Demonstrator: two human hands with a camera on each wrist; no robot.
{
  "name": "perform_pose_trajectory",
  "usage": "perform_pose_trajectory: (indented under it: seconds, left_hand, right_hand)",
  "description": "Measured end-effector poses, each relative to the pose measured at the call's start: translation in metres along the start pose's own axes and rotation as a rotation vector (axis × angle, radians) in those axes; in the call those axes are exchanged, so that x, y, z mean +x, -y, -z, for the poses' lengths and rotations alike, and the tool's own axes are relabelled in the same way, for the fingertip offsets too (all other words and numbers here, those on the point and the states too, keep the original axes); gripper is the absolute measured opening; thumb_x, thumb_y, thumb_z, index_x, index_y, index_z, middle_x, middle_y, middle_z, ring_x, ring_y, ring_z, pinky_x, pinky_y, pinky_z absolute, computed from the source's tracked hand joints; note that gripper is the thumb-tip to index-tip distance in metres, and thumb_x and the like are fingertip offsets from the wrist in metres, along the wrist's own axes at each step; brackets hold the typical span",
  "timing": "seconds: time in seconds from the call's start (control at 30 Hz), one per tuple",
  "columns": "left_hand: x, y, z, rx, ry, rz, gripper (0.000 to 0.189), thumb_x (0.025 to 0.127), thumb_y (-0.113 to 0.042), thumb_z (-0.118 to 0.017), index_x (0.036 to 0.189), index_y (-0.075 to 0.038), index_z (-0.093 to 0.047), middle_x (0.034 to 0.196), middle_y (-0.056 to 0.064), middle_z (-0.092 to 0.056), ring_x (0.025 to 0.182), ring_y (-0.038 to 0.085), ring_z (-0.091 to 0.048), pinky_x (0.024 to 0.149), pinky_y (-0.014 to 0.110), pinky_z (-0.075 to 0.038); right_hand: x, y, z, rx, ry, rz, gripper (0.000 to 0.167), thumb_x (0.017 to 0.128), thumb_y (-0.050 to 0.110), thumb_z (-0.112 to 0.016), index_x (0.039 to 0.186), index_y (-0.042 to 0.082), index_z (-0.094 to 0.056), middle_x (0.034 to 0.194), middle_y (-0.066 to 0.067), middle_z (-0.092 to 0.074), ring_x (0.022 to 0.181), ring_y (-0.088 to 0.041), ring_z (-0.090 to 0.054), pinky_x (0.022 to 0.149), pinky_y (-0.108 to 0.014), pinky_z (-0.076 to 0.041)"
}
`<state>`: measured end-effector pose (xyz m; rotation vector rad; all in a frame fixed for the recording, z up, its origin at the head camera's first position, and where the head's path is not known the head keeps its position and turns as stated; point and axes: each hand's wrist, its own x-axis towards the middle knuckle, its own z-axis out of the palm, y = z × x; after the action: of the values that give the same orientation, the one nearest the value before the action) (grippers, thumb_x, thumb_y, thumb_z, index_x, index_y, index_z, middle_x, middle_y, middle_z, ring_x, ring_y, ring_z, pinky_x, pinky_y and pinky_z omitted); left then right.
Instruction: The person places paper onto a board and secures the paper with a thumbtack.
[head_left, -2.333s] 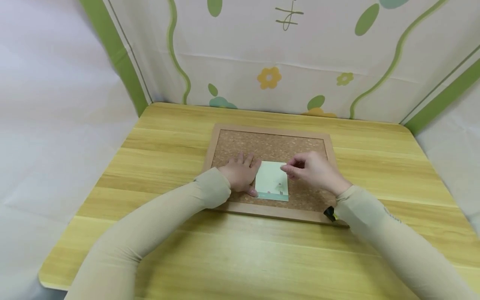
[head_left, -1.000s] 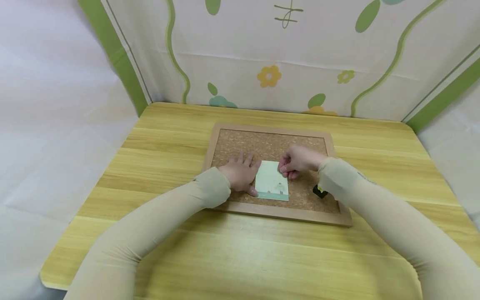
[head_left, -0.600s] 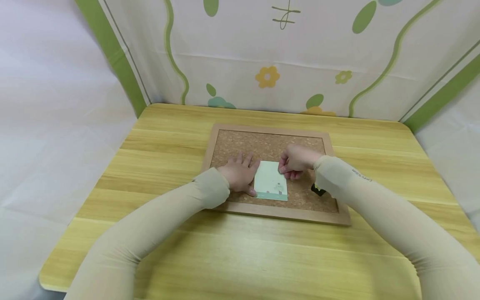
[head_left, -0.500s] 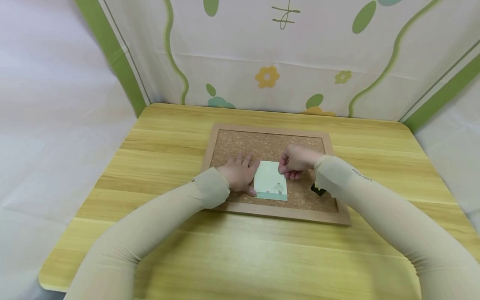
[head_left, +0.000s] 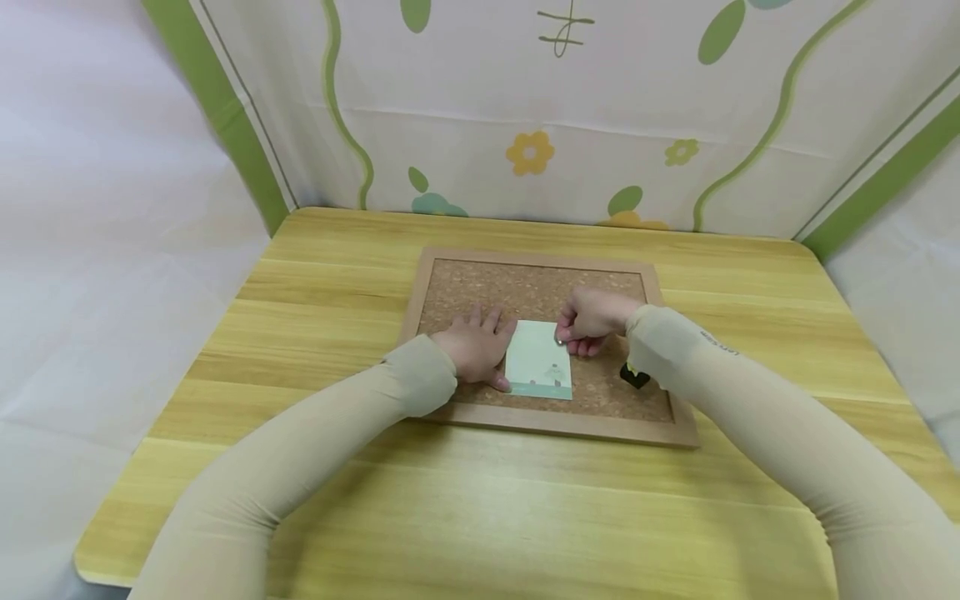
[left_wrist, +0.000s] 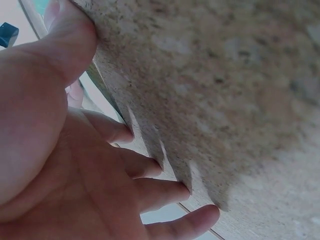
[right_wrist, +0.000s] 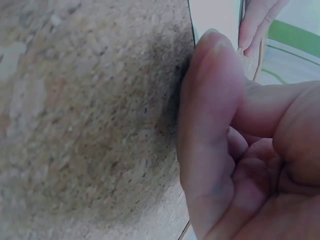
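Note:
A pale green note sheet (head_left: 534,358) with a teal strip along its lower edge lies on a wood-framed cork board (head_left: 517,286). My left hand (head_left: 474,348) rests flat on the cork with fingers spread, its thumb and forefinger at the note's left edge. In the left wrist view, the fingertips (left_wrist: 202,217) touch the cork. At the note's upper right edge, my right hand (head_left: 592,321) pinches a small silvery thumbtack (head_left: 559,341), mostly covered by the fingers. The right wrist view shows thumb and forefinger together at the note's edge, the other fingers curled.
The board lies on a yellow wood-grain table (head_left: 465,492). Beneath the right wrist is a small black block (head_left: 634,377) with a yellow mark. A white cloth (head_left: 600,92) printed with flowers and leaves hangs behind the table.
Since the earliest frame, my right hand has come down onto the note's right edge, its wrist turning inward. A silvery bit now shows at its fingertips. My left hand has stayed put.

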<state>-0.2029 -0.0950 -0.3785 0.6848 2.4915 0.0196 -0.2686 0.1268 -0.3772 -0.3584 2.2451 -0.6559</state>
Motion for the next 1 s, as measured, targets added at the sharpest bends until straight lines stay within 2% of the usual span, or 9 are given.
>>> perform_pose_trajectory:
  seconds: [0.57, 1.0]
  left_hand:
    - [0.003, -0.002, -0.001, 0.008, 0.003, 0.010, 0.108, 0.086, -0.060, -0.061, 0.160, -0.011, 0.000, 0.163, 0.020, 0.011, 0.147, 0.044, 0.009, 0.116, 0.059, -0.009]
    - [0.005, -0.002, -0.002, 0.011, -0.005, 0.015, 0.109, 0.085, -0.061, -0.061, 0.160, -0.011, 0.001, 0.163, 0.019, 0.009, 0.147, 0.045, 0.008, 0.115, 0.059, -0.012]
  right_hand:
    - [-0.001, 0.004, -0.004, -0.026, -0.018, -0.015, 0.013, 0.100, 0.007, -0.059, 0.092, 0.002, -0.068, 0.075, -0.008, -0.067, 0.062, -0.015, -0.063, 0.058, -0.028, -0.055]
    - [0.000, 0.011, -0.006, -0.020, -0.009, -0.068, 0.011, 0.099, 0.004, -0.058, 0.093, 0.001, -0.066, 0.077, -0.010, -0.067, 0.065, -0.017, -0.064, 0.060, -0.030, -0.056]
